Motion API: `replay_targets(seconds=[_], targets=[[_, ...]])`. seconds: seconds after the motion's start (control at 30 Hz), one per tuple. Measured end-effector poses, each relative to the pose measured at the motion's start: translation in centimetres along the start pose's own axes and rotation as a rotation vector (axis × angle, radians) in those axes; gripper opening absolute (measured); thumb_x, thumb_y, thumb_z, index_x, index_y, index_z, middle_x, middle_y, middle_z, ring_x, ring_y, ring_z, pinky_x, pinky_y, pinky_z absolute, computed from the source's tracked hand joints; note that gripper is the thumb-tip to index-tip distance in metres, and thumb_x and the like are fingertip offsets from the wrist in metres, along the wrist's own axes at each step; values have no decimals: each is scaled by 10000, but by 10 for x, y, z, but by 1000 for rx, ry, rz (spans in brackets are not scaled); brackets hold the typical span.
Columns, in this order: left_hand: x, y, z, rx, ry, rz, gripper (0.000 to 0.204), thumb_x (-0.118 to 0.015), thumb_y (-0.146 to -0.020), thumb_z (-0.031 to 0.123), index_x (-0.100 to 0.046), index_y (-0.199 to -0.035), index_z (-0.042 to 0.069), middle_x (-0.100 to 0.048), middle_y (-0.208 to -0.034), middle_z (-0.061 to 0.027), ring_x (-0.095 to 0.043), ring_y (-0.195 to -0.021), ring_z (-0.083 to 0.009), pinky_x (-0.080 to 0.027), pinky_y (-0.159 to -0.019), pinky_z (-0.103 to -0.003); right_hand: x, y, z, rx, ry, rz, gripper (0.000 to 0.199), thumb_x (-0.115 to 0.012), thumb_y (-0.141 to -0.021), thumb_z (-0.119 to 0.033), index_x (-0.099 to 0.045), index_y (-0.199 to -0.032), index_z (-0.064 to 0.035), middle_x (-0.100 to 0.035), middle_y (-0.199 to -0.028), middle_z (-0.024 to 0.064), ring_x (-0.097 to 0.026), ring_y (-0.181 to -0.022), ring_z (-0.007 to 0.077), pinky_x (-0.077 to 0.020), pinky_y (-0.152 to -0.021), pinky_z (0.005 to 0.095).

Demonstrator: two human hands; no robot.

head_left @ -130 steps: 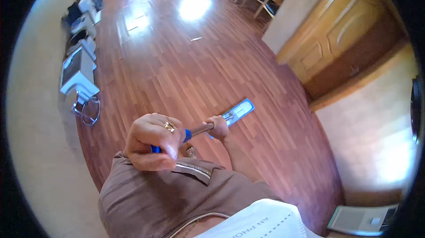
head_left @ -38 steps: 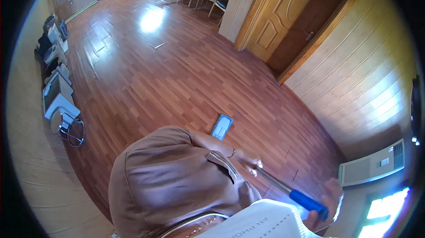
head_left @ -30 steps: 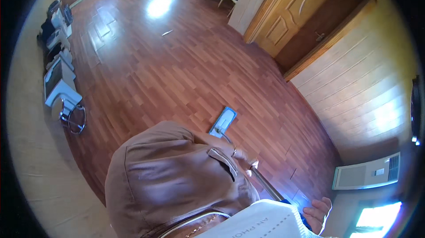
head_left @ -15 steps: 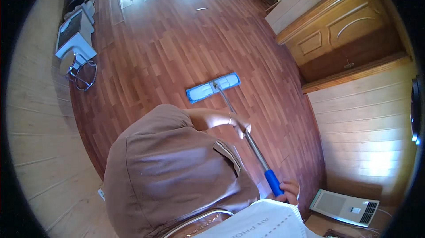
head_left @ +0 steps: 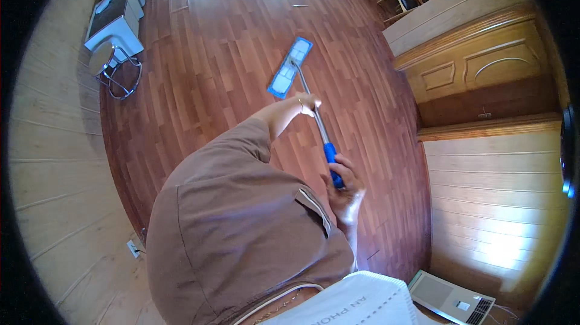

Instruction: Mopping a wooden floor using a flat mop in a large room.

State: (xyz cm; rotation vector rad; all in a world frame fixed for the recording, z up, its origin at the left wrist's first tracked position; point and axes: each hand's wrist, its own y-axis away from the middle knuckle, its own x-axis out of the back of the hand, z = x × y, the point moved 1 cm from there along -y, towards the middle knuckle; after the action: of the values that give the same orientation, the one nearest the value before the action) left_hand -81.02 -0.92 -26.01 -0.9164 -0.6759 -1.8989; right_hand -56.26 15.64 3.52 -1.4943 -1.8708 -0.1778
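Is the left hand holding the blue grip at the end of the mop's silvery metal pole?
No, the left hand holds the silvery metal pole, while the right hand holds the blue grip.

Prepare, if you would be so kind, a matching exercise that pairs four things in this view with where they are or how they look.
1. Left hand
2. Right hand
3. Mop head
4. Round stool

A. Beside the left wall
B. On the blue grip
C. Rectangular, with blue edges
D. On the metal pole

Pairs: 1-D, 2-B, 3-C, 4-A
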Motion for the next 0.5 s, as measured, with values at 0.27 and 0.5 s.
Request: replay_targets(seconds=[0.27,0.5], targets=[[22,48,-51,313,-55,192,298,-746,-692,378,-616,-894,201,-625,-1012,-18,-614,-986,-286,-495,-752,-453,-24,-23,19,33,-201,-188,306,-739,-760,27,-650,-1047,-34,-611,-1210,160,-543,-1202,290,-430,-1007,383],[40,133,-53,524,12,503,326,-679,-763,450,-611,-894,159,-633,-1019,-48,-619,-1003,-295,-503,-787,-422,-27,-36,0,162,-304,-358,382,-721,-751,46,-629,-1111,-42,-615,-1207,133,-519,-1229,297,-408,-1025,408]])
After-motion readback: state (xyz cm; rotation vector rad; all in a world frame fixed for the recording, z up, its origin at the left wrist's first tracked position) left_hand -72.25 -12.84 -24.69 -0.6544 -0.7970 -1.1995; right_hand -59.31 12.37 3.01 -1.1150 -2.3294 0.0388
